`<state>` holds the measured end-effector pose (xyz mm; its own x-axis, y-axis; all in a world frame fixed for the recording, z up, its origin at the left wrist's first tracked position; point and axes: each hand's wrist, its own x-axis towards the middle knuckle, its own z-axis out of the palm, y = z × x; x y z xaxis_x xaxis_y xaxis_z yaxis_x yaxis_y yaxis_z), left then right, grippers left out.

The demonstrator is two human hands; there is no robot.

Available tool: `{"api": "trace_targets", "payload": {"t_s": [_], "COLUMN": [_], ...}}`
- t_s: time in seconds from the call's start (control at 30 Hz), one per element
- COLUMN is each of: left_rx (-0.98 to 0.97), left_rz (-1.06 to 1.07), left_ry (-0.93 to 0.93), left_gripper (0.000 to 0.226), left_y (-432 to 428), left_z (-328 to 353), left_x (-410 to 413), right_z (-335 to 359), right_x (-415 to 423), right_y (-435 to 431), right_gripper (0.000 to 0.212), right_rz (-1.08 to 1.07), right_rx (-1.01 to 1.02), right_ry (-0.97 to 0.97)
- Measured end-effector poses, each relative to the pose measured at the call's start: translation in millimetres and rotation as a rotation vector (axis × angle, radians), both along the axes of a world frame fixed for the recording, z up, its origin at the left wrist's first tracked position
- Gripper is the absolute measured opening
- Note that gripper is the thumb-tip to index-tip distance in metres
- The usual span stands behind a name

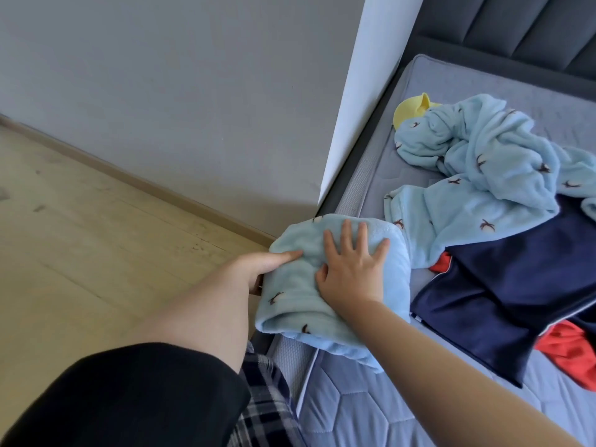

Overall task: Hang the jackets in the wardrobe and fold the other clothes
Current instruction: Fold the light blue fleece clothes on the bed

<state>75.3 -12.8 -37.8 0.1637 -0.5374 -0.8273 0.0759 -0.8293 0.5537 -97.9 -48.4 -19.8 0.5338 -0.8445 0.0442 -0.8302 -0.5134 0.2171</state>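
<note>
Head view, left to right: a pale wood-plank floor (80,253) meets a plain grey wall (193,91) along a beige skirting board. Near left, a black sleeve (122,395) covers the left upper arm, with blue-and-white checked trousers (264,411) below it. The left hand (258,266) grips the left edge of a folded light-blue fleece garment with small dark bird-like marks (300,304), thumb lying on top, fingers hidden underneath. The right hand (351,269) lies flat on that garment, fingers spread and straight, pressing it down. The folded piece sits on the near left corner of a grey-blue quilted mattress (354,398), slightly overhanging the edge. Further right lie one crumpled light-blue fleece piece of the same print (477,162), one yellow item (411,108) peeking out at its far end, one navy garment (503,291), and red fabric (567,350) showing in two places beneath the navy. A dark padded headboard (516,24) stands far right. No writing or labels can be read.
</note>
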Motion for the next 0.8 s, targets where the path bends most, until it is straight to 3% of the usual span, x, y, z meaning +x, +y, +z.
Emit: {"api": "trace_targets", "payload": {"t_s": [0.1,0.33,0.5,0.63,0.7,0.8], "left_rx": [-0.019,-0.063,0.046,0.167,0.156,0.135], "left_rz": [-0.065,-0.018,-0.046,-0.122,-0.161,-0.122], "left_ry": [-0.005,0.223,0.231,0.053,-0.011,0.057], "left_gripper": [0.059,0.031,0.062,0.093,0.1,0.101], "left_y": [2.4,6.3,12.1,14.6,14.1,15.2], "left_z": [-0.6,6.1,13.8,14.7,15.0,12.2], "left_x": [-0.4,-8.1,-12.3,-16.7,-17.9,-14.6], "right_z": [-1.2,2.9,8.0,10.9,11.4,11.3], "right_x": [-0.8,-8.7,-16.8,-19.3,-19.3,-17.8], "right_y": [0.9,5.4,6.1,11.2,10.9,9.4], "right_gripper": [0.067,0.066,0.067,0.067,0.066,0.066], "right_rz": [-0.012,-0.039,-0.06,-0.063,-0.058,-0.056], "right_rx": [0.002,0.007,0.009,-0.025,-0.045,-0.057], "right_ry": [-0.02,-0.11,-0.121,-0.163,-0.186,-0.211]}}
